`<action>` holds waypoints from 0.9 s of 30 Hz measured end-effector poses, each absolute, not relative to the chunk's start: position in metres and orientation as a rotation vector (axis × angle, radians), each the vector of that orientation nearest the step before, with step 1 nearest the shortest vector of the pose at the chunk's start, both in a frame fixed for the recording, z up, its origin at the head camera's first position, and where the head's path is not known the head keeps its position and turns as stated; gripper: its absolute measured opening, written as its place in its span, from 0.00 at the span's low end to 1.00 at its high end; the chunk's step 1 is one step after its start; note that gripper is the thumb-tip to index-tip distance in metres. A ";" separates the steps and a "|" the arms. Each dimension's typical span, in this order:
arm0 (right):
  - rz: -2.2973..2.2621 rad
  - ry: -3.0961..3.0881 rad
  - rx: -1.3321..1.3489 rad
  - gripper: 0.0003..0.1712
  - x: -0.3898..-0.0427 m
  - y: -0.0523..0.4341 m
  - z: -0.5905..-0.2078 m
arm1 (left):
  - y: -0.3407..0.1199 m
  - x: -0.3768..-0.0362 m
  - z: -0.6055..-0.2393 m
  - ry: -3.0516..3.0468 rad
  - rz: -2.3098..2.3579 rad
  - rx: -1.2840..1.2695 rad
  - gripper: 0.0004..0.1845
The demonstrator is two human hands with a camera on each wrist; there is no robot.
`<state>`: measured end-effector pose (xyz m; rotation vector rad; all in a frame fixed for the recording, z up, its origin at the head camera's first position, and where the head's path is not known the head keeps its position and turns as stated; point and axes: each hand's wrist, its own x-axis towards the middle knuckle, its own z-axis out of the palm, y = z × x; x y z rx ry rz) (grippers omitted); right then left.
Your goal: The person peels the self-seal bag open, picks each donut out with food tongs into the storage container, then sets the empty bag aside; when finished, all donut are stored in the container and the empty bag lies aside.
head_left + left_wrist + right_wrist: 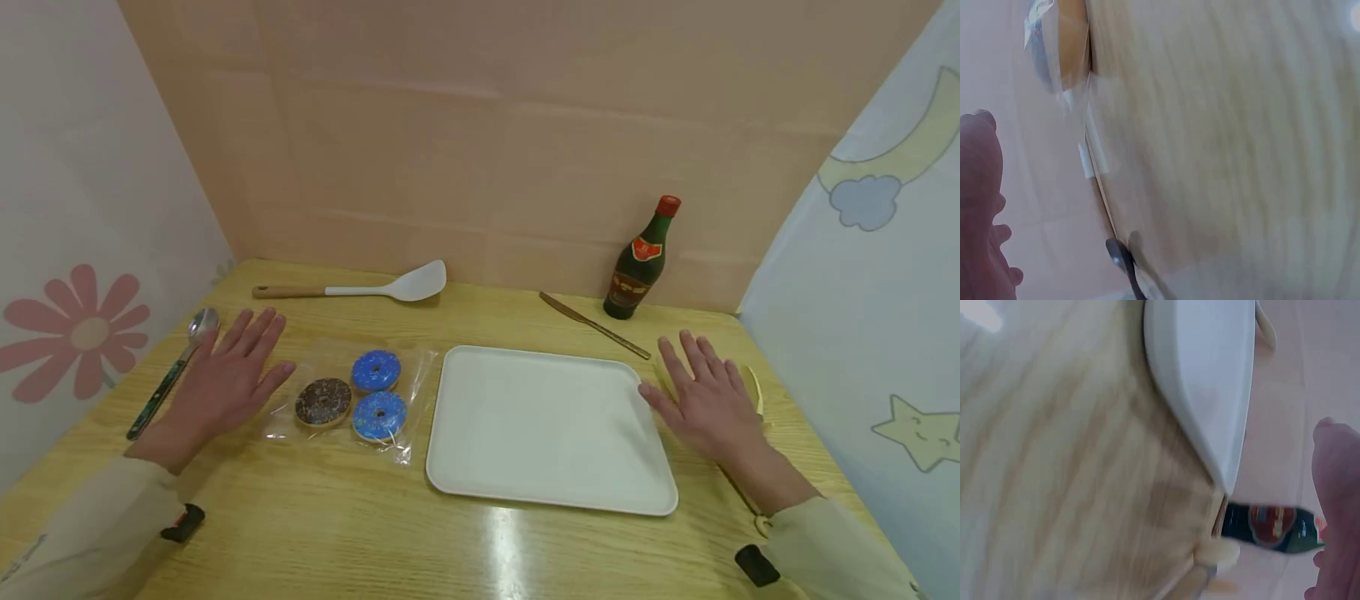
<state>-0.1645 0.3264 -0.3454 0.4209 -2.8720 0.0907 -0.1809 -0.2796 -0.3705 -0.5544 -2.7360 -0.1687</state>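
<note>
On the pale wooden table [315, 517] we see a white tray [551, 429] lying near the middle, and just to its left a clear plastic bag [352, 398] holding three doughnuts: two with blue icing and one with chocolate. Behind the table stands a plain peach-coloured wall, with a flower-printed panel at the left and a panel printed with a moon, cloud and star at the right. Along the back edge lie a white spatula [375, 290] with a wooden handle and a table knife [592, 324], and a dark green bottle [641, 262] with a red cap stands upright by the wall. A spoon [174, 371] lies at the far left.

We see our left hand [225, 379] flat on the table, palm down, fingers straight and slightly spread, gripping nothing; it rests between the spoon and the bag, its thumb just beside the bag's edge. Our right hand [705, 400] also lies flat with straight fingers and holds nothing; its thumb side is at the tray's right rim, and whether it touches we cannot tell. A yellowish object [753, 387] shows partly from under it. Both wrist views are blurred.
</note>
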 end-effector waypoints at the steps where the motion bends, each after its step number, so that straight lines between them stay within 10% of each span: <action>1: 0.098 -2.849 0.450 0.43 -0.166 0.320 -0.348 | -0.278 -0.181 -0.371 -2.740 -0.203 -0.566 0.37; 27: 0.603 -2.430 1.320 0.16 -0.126 0.083 -0.380 | -0.234 -0.185 -0.385 -2.512 -0.914 -0.701 0.10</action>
